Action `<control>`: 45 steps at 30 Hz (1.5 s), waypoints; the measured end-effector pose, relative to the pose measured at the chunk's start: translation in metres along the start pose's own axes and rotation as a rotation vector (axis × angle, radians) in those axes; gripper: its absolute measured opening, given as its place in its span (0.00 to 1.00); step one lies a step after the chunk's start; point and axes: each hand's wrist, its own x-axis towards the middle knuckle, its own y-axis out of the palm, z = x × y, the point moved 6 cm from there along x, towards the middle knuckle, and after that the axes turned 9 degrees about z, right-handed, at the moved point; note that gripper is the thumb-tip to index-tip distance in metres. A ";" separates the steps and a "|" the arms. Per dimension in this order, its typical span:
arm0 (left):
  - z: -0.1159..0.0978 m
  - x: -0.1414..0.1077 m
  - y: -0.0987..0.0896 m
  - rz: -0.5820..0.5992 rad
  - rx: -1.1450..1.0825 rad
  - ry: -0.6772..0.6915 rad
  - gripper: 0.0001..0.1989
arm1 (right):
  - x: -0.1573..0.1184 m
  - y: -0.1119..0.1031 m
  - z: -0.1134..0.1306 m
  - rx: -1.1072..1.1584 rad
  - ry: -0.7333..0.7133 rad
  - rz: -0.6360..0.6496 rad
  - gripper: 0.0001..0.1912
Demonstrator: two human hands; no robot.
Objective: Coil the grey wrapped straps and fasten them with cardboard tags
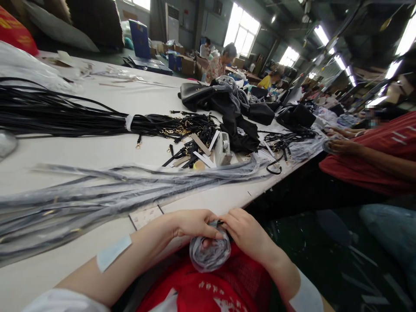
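Two bare hands: left hand (201, 225) and right hand (243, 232) meet at the top of a round coil of strap in cloudy grey plastic film (212, 256).
Left grip: closed on the coil, thumb across its near face, a fingertip showing in the central opening.
Right grip: narrow, fingertips drawn together at a small dark end (220, 222) on the coil's upper rim; exact contact partly hidden.
Coil: held below the fingertips, before a red printed apron (208, 286); round face toward the viewer, winding axis roughly along the line of sight.
Nearer hand: left, reaching the coil's middle; right at the rim only.
White tabletop (234, 195): just beyond the hands.
Long straps in cloudy plastic film (107, 197): flat on the tabletop, long axis running left to right.
Black strap bundle with white tie (65, 112): farther back, roughly parallel, gold clasps at its right end.
Co-worker in red (386, 147): at right, well apart.
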 end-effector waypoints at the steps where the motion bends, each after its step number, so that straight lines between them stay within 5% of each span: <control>1: -0.002 -0.001 -0.001 -0.011 -0.035 0.014 0.22 | -0.002 -0.004 -0.002 -0.049 0.005 -0.043 0.11; 7: -0.023 -0.004 -0.014 -0.230 -0.144 0.213 0.22 | -0.016 -0.018 -0.017 -0.104 0.058 -0.194 0.15; 13: -0.020 -0.007 -0.014 -0.466 0.009 0.114 0.24 | -0.014 -0.016 -0.016 0.482 0.085 -0.074 0.16; 20: 0.015 -0.003 0.004 -0.482 -0.053 0.068 0.23 | -0.005 0.048 -0.003 1.122 0.112 0.243 0.17; 24: 0.021 -0.012 0.008 -0.449 -0.189 0.193 0.27 | -0.009 0.070 -0.010 1.300 0.158 0.143 0.23; 32: 0.017 -0.015 0.010 -0.336 -0.308 0.251 0.25 | -0.015 0.067 -0.016 1.490 0.172 -0.026 0.23; 39: 0.017 -0.007 0.006 -0.353 -0.439 0.321 0.22 | -0.017 0.059 -0.016 1.698 0.083 -0.102 0.23; 45: 0.015 -0.003 0.006 -0.409 -0.327 0.352 0.25 | -0.017 0.060 -0.023 1.653 0.084 -0.101 0.20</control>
